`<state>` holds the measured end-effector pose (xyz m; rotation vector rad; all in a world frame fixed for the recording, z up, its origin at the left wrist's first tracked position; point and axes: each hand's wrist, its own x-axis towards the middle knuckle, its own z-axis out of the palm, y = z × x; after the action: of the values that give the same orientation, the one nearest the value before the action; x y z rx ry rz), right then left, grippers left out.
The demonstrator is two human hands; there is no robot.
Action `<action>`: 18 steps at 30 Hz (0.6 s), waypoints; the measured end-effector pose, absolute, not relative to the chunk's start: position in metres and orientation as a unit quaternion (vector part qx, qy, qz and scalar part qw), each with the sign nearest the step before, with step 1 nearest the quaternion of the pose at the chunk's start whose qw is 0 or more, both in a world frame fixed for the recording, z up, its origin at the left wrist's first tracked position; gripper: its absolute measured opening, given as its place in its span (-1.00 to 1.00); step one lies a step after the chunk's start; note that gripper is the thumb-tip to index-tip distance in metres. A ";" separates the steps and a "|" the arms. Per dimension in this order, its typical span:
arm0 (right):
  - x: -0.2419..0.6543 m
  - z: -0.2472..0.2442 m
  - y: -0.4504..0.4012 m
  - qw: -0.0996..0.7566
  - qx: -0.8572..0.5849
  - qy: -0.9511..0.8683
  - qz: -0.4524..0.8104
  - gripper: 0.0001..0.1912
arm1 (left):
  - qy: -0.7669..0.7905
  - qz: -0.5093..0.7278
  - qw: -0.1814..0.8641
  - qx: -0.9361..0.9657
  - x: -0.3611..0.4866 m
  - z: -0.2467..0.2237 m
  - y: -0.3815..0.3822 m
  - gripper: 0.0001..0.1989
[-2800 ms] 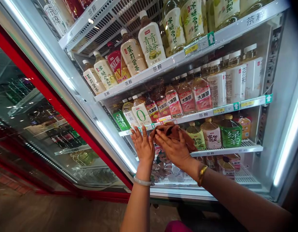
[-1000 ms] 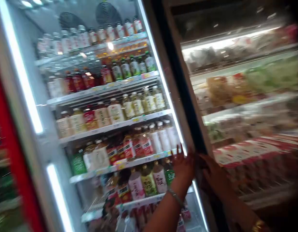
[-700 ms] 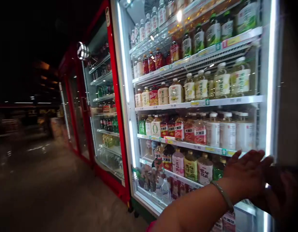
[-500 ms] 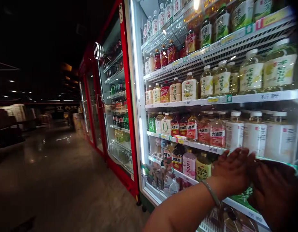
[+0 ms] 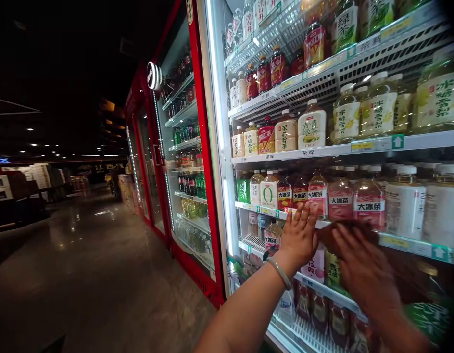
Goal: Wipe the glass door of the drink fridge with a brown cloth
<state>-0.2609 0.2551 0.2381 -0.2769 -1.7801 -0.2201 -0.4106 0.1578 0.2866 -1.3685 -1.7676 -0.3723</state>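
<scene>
My left hand (image 5: 299, 236), with a pale bangle (image 5: 280, 274) at the wrist, is raised flat against the glass front of a drinks fridge, fingers stretched out. To its right, my right hand (image 5: 366, 269) also has its fingers extended, pointing up and left, slightly blurred. A dark reddish-brown patch (image 5: 344, 229) shows by its fingertips; whether it is a cloth or a reflection I cannot tell. Behind the hands stand bottles of iced tea (image 5: 368, 203) and a pink-labelled bottle (image 5: 314, 264), partly hidden.
Shelves of bottled drinks (image 5: 311, 130) fill the lit fridge. Left of it stand red-framed fridges (image 5: 203, 171) with more bottles. A shiny floor (image 5: 120, 284) runs along them, with stacked goods (image 5: 36, 179) in the dim far left.
Both hands have moved left across the fridge front, and a gap has opened between them. The view has shifted, with the shelves now further right and larger.
</scene>
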 end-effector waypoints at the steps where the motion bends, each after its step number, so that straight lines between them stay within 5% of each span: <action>1: -0.282 0.237 0.243 0.603 -0.097 -0.786 -0.094 -0.20 | -0.713 -0.139 0.423 -0.542 -0.422 0.283 0.150 -0.19; 11: -0.403 0.369 0.213 0.576 -0.077 -0.784 -0.217 -0.36 | -0.696 -0.182 0.448 -0.531 -0.556 0.342 0.107 -0.37; 18: -0.430 0.316 0.206 0.599 -0.031 -0.774 -0.202 -0.29 | -0.605 -0.253 0.538 -0.530 -0.584 0.329 0.123 -0.31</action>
<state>-0.4301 0.2065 0.3162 -0.0728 -1.7963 -0.4692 -0.5843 0.1231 0.3286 -1.2602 -1.4394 -0.6025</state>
